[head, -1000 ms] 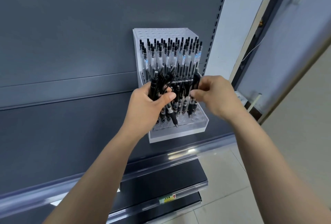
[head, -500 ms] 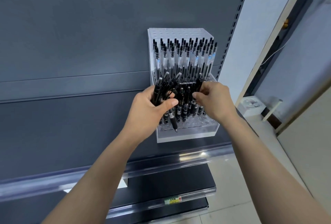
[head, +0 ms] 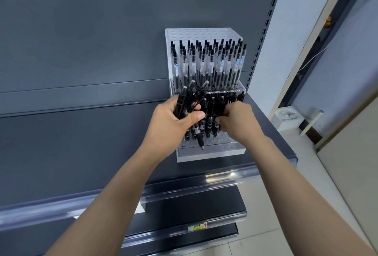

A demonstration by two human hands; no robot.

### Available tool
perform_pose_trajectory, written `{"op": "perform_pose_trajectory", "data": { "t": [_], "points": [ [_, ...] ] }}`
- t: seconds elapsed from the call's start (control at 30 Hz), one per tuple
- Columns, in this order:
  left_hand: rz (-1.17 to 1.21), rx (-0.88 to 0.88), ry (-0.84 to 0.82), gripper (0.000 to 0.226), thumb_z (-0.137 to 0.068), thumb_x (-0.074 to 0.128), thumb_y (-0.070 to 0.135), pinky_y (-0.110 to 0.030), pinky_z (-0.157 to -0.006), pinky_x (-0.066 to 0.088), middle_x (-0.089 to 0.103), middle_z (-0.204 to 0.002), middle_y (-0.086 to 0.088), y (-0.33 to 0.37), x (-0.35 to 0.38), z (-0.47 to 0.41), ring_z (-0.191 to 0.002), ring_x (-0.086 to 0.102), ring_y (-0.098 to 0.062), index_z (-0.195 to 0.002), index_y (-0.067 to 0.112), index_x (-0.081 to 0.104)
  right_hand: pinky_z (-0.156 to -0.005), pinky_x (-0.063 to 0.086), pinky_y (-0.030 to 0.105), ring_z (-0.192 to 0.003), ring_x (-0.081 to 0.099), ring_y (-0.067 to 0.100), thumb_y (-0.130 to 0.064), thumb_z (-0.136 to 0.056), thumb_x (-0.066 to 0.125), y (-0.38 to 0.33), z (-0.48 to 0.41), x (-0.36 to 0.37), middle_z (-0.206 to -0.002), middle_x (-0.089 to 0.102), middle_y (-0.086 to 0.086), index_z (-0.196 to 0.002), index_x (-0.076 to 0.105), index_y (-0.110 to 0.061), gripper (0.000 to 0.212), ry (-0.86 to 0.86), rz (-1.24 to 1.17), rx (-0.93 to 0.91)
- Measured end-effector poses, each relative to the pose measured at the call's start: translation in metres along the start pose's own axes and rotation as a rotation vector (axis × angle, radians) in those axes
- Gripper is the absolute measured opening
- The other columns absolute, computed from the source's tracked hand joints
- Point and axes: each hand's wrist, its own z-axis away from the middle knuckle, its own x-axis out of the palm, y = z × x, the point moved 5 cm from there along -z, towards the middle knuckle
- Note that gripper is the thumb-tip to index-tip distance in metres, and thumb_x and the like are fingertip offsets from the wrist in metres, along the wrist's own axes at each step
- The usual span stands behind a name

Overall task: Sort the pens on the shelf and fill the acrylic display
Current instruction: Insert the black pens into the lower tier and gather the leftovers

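Note:
A clear acrylic display stands on the dark shelf, stepped in two tiers. Its upper tier holds several clear-barrelled pens standing upright. Its lower tier holds several black pens. My left hand grips a bundle of black pens in front of the display's left side, one pen's tip hanging below the fist. My right hand pinches a black pen at the lower tier, its fingers curled over the pen's top.
The grey back panel rises behind the shelf. A clear price rail runs along the shelf's front edge, and lower shelves sit beneath. At the right are a white wall, a doorway and a tiled floor.
My right hand has lowered from the pens' tops down into the lower tier. My left hand keeps its bundle. The view has shifted, so the display sits further right.

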Motion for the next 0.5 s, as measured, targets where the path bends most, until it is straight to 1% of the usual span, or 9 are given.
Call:
{"op": "perform_pose_trajectory", "data": {
  "t": [0.07,0.13,0.2,0.27,0.33,0.37,0.4,0.47,0.5],
  "points": [
    [-0.003,0.012,-0.007,0.009,-0.081,0.072,0.018,-0.004,-0.058,0.041,0.056,-0.066,0.005,0.001,0.002,-0.002,-0.051,0.05,0.005,-0.088,0.016,0.068,-0.071,0.058,0.048,-0.08,0.068,0.039,-0.01,-0.087,0.063,0.003,0.004,-0.004,-0.086,0.068,0.024,-0.088,0.065,0.01,0.021,-0.023,0.043,0.036],
    [0.007,0.015,-0.008,0.01,-0.08,0.072,0.018,-0.004,-0.053,0.04,0.055,-0.066,0.002,0.002,0.005,-0.005,-0.047,0.048,0.005,-0.089,0.015,0.068,-0.07,0.059,0.042,-0.075,0.069,0.033,-0.01,-0.087,0.061,-0.001,0.01,-0.017,-0.083,0.069,0.017,-0.08,0.068,0.0,0.014,-0.003,0.044,0.005],
    [0.021,0.013,-0.009,0.011,-0.08,0.072,0.016,-0.004,-0.048,0.036,0.052,-0.059,0.008,0.003,0.009,-0.008,-0.042,0.045,0.004,-0.09,0.012,0.068,-0.069,0.057,0.034,-0.071,0.068,0.021,-0.011,-0.087,0.063,-0.014,0.019,-0.031,-0.075,0.069,0.005,-0.077,0.07,-0.012,0.012,-0.023,-0.059,-0.079],
    [0.046,0.025,-0.021,0.011,-0.08,0.072,0.013,-0.004,-0.049,0.036,0.055,-0.053,0.015,0.005,0.014,-0.01,-0.044,0.049,0.005,-0.09,0.011,0.068,-0.068,0.053,0.024,-0.067,0.063,0.008,-0.011,-0.084,0.068,-0.032,0.029,-0.038,-0.073,0.068,-0.007,-0.084,0.073,-0.017,0.008,-0.168,-0.236,-0.176],
    [0.08,0.049,-0.036,0.012,-0.08,0.071,0.012,-0.007,-0.055,0.042,0.063,-0.061,0.015,0.009,0.019,-0.011,-0.055,0.057,0.006,-0.091,0.009,0.068,-0.071,0.049,0.012,-0.068,0.061,-0.008,-0.005,-0.082,0.07,-0.042,0.035,-0.036,-0.073,0.067,-0.019,-0.094,0.073,-0.014,0.016,-0.309,-0.394,-0.225],
    [0.088,0.058,-0.038,0.013,-0.08,0.071,0.011,-0.008,-0.057,0.044,0.065,-0.066,0.014,0.009,0.021,-0.012,-0.059,0.059,0.005,-0.092,0.008,0.069,-0.07,0.047,0.006,-0.069,0.059,-0.015,-0.002,-0.081,0.069,-0.043,0.036,-0.034,-0.07,0.065,-0.023,-0.094,0.073,-0.012,0.017,-0.334,-0.435,-0.231],
    [0.093,0.061,-0.041,0.013,-0.08,0.07,0.011,-0.008,-0.057,0.044,0.066,-0.067,0.013,0.01,0.022,-0.012,-0.059,0.059,0.005,-0.093,0.007,0.069,-0.067,0.044,0.001,-0.069,0.056,-0.021,0.0,-0.082,0.068,-0.041,0.036,-0.032,-0.065,0.064,-0.026,-0.092,0.071,-0.01,0.015,-0.331,-0.452,-0.23],
    [0.1,0.058,-0.055,0.011,-0.081,0.07,0.01,-0.006,-0.052,0.041,0.063,-0.058,0.016,0.011,0.027,-0.013,-0.051,0.055,0.006,-0.092,0.007,0.068,-0.061,0.039,-0.002,-0.062,0.051,-0.025,0.002,-0.084,0.066,-0.037,0.036,-0.032,-0.055,0.06,-0.027,-0.085,0.068,-0.007,0.009,-0.311,-0.456,-0.222],
    [0.105,0.056,-0.069,0.009,-0.081,0.069,0.009,-0.006,-0.051,0.039,0.062,-0.055,0.017,0.012,0.029,-0.013,-0.049,0.054,0.006,-0.09,0.008,0.067,-0.058,0.038,0.0,-0.057,0.05,-0.023,0.001,-0.084,0.066,-0.036,0.036,-0.034,-0.053,0.06,-0.026,-0.082,0.066,-0.006,0.007,-0.299,-0.434,-0.223]
  ]
}}
